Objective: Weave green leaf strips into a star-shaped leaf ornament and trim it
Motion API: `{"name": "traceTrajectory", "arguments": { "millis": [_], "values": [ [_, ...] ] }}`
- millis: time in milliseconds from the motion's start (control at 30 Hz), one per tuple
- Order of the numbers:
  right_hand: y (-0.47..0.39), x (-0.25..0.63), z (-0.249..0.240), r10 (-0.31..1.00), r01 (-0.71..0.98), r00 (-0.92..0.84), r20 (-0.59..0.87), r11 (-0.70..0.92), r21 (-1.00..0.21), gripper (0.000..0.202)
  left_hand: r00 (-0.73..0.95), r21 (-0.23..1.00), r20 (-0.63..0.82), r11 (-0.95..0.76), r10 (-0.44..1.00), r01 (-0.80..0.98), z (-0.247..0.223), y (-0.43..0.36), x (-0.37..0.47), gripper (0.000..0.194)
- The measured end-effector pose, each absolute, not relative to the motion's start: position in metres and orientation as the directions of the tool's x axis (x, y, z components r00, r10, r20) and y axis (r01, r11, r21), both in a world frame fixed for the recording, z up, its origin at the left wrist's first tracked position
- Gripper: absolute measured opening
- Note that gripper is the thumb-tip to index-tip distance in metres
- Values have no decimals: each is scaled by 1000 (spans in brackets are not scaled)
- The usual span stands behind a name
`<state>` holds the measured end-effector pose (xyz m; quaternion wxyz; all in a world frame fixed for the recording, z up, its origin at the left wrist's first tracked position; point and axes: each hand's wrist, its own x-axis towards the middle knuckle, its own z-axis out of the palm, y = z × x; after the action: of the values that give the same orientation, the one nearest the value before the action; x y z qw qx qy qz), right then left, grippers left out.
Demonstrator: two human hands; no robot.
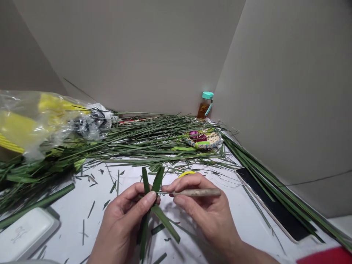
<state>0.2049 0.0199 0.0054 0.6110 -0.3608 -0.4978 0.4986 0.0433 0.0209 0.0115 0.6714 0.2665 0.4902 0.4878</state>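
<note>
My left hand pinches several crossed green leaf strips between thumb and fingers, low over the white tabletop. The strip ends stick out above and below the thumb. In my right hand is a thin tool with a wooden handle and a narrow metal shaft. Its shaft points left and reaches the crossing of the strips beside my left thumb; the very tip is hidden there. Part of a yellow object shows behind my right fingers.
Long green leaves lie heaped across the back. A small woven basket, a teal-lidded bottle and a plastic bag stand around them. A white case sits left, a phone right. Leaf scraps litter the table.
</note>
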Motion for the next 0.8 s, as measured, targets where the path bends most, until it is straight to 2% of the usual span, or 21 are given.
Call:
{"name": "traceTrajectory", "arguments": {
  "millis": [200,367,500,800],
  "values": [
    [20,203,2,947,-287,-9,320,304,-908,10,31,837,-375,352,927,-419,9,20,42,23],
    [20,204,0,936,-284,-27,352,330,-900,13,39,866,-363,353,931,-355,7,18,39,21],
    [19,205,2,931,-266,-23,365,347,-900,17,64,836,-367,359,928,-416,7,19,40,20],
    [24,206,3,950,-404,-64,305,255,-879,8,119,785,-372,381,920,-489,11,21,42,21]
  ]
}}
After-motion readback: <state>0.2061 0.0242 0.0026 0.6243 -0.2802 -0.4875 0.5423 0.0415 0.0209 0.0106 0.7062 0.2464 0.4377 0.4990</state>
